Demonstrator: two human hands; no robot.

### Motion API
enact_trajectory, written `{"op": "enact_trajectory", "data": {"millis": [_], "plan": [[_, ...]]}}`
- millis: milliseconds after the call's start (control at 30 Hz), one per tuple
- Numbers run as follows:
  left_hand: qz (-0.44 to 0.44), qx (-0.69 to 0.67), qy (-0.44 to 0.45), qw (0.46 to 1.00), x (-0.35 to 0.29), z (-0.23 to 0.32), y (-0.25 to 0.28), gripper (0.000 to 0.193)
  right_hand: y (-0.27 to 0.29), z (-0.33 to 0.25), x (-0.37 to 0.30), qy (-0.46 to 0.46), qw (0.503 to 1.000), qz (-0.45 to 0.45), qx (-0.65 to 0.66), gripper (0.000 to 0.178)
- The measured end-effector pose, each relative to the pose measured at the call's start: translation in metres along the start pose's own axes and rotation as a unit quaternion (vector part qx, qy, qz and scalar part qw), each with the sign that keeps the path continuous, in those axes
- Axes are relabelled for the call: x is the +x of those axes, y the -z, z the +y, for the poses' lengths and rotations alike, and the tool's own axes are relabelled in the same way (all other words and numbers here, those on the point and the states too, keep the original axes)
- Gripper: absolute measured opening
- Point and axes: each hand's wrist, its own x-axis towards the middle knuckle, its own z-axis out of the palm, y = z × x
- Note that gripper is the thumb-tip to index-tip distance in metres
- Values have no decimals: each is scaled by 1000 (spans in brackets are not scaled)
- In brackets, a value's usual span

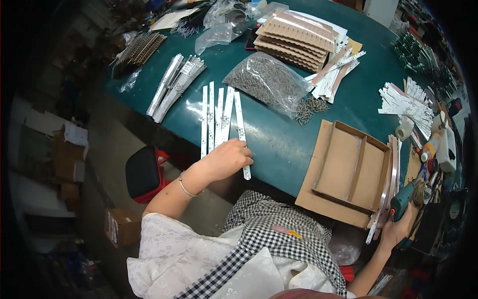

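Note:
My left hand (230, 160) is closed on one narrow white strip (240, 117) with dark marks, near the table's front edge. The strip's lower end sticks out below my fingers. Just to the left, several similar white strips (211, 119) lie side by side, their near ends partly hidden by my hand and wrist. Far to the right, my right hand (398, 228) is wrapped round a green hand-held power tool (402, 200) with an orange part; its exact kind I cannot make out. A thin cord hangs by the tool.
A cardboard tray with compartments (338, 164) sits at the table's right front. Behind are a clear bag of small screws (264, 79), loose screws (309, 108), stacked brown corrugated pieces (296, 37) and bundled strips (178, 84). More strips (408, 104) are piled far right.

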Motion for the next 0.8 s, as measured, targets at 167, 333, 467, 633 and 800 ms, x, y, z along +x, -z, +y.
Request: {"op": "enact_trajectory", "data": {"millis": [167, 333, 467, 633, 800], "plan": [[16, 2, 9, 1000, -6, -10, -1, 26, 18, 8, 0, -14, 1000, 8, 8, 53], [15, 14, 27, 999, -13, -11, 0, 26, 36, 39, -21, -168, 970, -20, 172, 59], [13, 28, 32, 999, -9, -7, -1, 25, 58, 22, -35, -236, 898, -16, 372, 64], [11, 45, 44, 998, -8, 0, 8, 22, 62, -29, -52, -236, 834, -50, 496, 73], [5, 60, 37, 998, 13, 12, 16, 27, 40, -93, -58, -274, 797, -124, 523, 63]]}}
